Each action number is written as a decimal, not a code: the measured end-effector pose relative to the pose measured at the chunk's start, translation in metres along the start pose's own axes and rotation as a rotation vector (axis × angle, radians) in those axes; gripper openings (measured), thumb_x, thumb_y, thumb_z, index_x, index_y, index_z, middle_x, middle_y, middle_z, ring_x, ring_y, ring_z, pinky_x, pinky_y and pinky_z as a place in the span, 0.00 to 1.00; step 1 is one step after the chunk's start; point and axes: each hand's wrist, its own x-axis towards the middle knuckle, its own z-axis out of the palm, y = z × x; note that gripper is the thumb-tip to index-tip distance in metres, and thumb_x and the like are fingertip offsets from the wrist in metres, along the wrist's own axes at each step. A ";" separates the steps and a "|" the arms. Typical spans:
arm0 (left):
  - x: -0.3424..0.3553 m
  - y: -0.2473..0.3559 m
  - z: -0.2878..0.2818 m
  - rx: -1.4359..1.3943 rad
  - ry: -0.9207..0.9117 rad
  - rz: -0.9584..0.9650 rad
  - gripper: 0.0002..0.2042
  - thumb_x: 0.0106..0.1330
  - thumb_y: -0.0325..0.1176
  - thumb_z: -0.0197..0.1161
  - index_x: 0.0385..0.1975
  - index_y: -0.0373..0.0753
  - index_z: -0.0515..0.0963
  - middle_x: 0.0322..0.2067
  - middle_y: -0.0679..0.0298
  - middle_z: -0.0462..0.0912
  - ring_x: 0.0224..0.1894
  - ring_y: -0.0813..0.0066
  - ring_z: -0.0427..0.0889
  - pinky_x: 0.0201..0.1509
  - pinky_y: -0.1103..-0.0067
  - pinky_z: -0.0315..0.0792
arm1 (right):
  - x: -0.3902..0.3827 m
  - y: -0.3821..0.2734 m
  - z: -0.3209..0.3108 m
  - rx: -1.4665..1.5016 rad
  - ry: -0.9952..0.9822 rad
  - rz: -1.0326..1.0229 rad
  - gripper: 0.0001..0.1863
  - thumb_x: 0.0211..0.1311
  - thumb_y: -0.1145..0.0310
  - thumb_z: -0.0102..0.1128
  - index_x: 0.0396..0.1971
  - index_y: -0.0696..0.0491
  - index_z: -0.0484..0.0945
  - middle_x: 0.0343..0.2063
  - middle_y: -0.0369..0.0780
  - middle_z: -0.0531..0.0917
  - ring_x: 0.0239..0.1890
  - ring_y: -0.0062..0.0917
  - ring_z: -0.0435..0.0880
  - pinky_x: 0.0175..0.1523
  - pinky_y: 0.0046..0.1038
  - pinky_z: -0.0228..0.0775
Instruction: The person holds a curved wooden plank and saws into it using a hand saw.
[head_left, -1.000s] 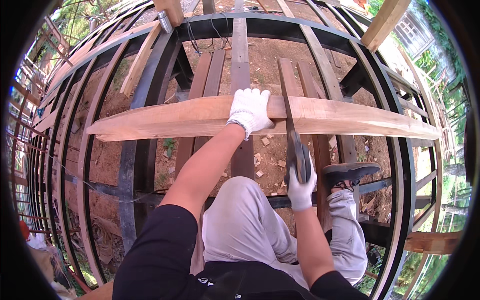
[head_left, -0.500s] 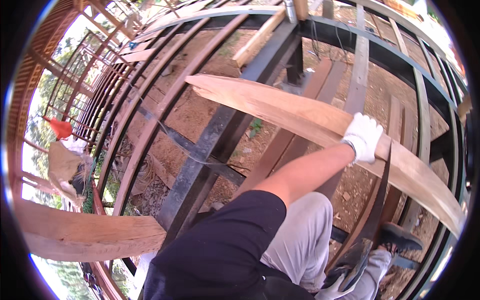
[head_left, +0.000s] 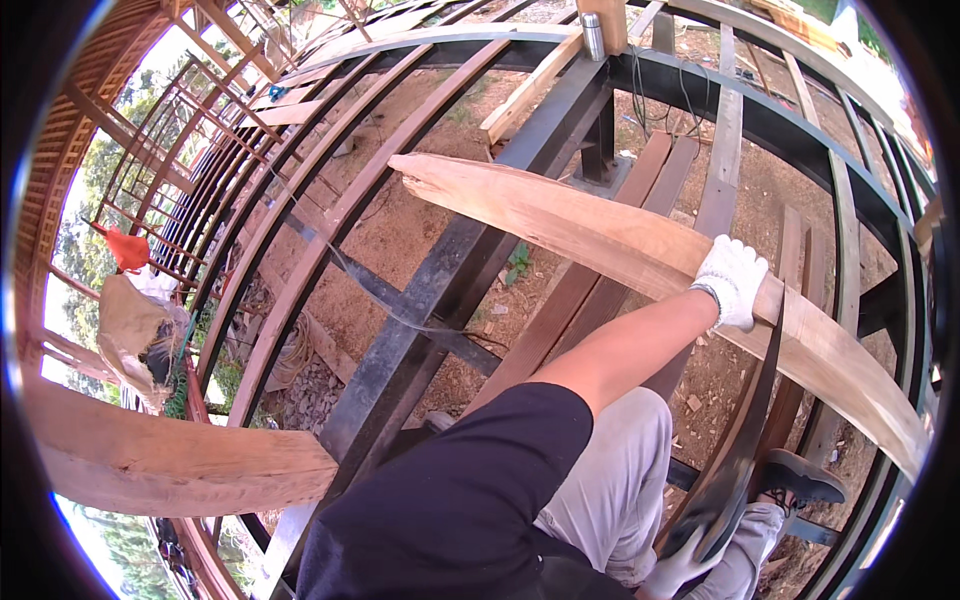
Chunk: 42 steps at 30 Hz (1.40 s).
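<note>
the tapered timber beam (head_left: 570,215) lay across the black girder (head_left: 370,390), clasped by the left hand (head_left: 735,282); the right hand (head_left: 685,570) gripped the handsaw (head_left: 752,425). mid-cut, i judged; the next stroke wanted a steady beam.

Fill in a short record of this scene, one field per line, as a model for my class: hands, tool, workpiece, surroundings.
Left hand: white glove, gripping the timber
Right hand: white glove, on the handle end of the saw
Tool: saw, dark blade, meeting the timber to the right of the left hand
Workpiece: timber, long and pale, narrowing toward its left end, crossing above the dark beam
Surroundings: silver flask by the beam's far end; dark shoe near the saw
</note>
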 end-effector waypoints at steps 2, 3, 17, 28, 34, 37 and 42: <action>-0.006 -0.003 -0.003 0.010 0.019 -0.007 0.39 0.43 0.59 0.79 0.56 0.44 0.79 0.52 0.58 0.82 0.58 0.61 0.80 0.64 0.63 0.65 | -0.028 0.026 -0.077 -0.673 -0.427 -0.604 0.44 0.68 0.55 0.72 0.75 0.64 0.64 0.65 0.58 0.80 0.68 0.52 0.79 0.76 0.49 0.67; -0.005 -0.001 -0.001 0.009 0.023 -0.003 0.39 0.43 0.59 0.79 0.56 0.44 0.79 0.52 0.58 0.82 0.58 0.61 0.80 0.64 0.63 0.65 | -0.024 0.016 -0.074 -0.688 -0.445 -0.649 0.50 0.68 0.52 0.73 0.79 0.63 0.58 0.67 0.59 0.77 0.68 0.52 0.79 0.77 0.49 0.65; 0.006 -0.008 -0.007 0.046 0.124 0.063 0.32 0.49 0.56 0.76 0.51 0.44 0.84 0.44 0.52 0.90 0.49 0.55 0.90 0.54 0.63 0.81 | 0.066 -0.026 0.059 -0.119 -0.040 -0.140 0.26 0.68 0.77 0.63 0.65 0.66 0.74 0.49 0.43 0.87 0.50 0.28 0.85 0.63 0.32 0.75; 0.014 0.023 0.012 0.034 0.101 0.067 0.36 0.50 0.60 0.77 0.56 0.45 0.79 0.51 0.56 0.84 0.57 0.58 0.83 0.61 0.64 0.71 | 0.214 -0.009 0.134 -0.205 -0.116 -0.374 0.34 0.66 0.75 0.66 0.73 0.59 0.72 0.52 0.43 0.89 0.47 0.21 0.88 0.56 0.30 0.80; 0.013 0.003 0.010 0.054 0.053 0.049 0.38 0.51 0.59 0.77 0.61 0.45 0.78 0.54 0.54 0.84 0.60 0.57 0.82 0.65 0.64 0.72 | 0.123 -0.017 0.090 0.066 -0.193 0.105 0.34 0.63 0.78 0.64 0.71 0.62 0.73 0.58 0.46 0.87 0.55 0.25 0.86 0.62 0.31 0.77; 0.013 0.000 0.007 0.062 0.047 0.029 0.40 0.51 0.59 0.75 0.63 0.44 0.77 0.55 0.53 0.83 0.60 0.56 0.82 0.66 0.64 0.72 | 0.015 -0.044 0.010 0.008 -0.215 0.224 0.37 0.63 0.74 0.61 0.74 0.66 0.67 0.61 0.49 0.85 0.52 0.25 0.87 0.60 0.30 0.78; 0.003 -0.002 0.002 0.075 0.044 0.041 0.40 0.50 0.60 0.75 0.63 0.44 0.78 0.52 0.53 0.84 0.57 0.56 0.84 0.63 0.64 0.73 | 0.041 -0.047 0.031 0.047 -0.255 0.150 0.35 0.63 0.78 0.59 0.73 0.65 0.70 0.55 0.47 0.88 0.35 0.17 0.85 0.45 0.25 0.79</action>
